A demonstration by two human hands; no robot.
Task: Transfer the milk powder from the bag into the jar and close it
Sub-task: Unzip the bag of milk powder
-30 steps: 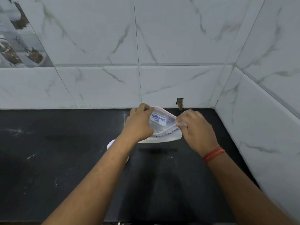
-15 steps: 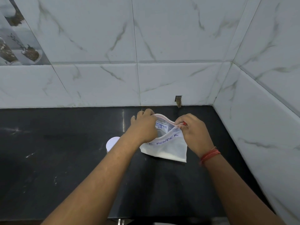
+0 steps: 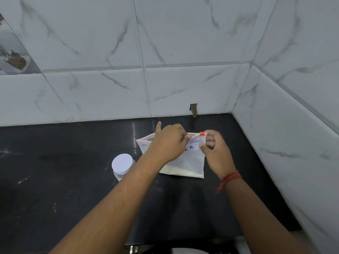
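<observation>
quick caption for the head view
Both hands, left and right, work the slider on the bag beside the capped jar.

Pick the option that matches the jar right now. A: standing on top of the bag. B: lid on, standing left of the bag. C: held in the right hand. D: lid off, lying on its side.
B: the jar stands upright on the black counter with its white lid on, left of the bag.

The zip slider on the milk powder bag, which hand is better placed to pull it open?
Right hand: its fingers already sit at the orange slider, while the left hand steadies the bag.
</observation>
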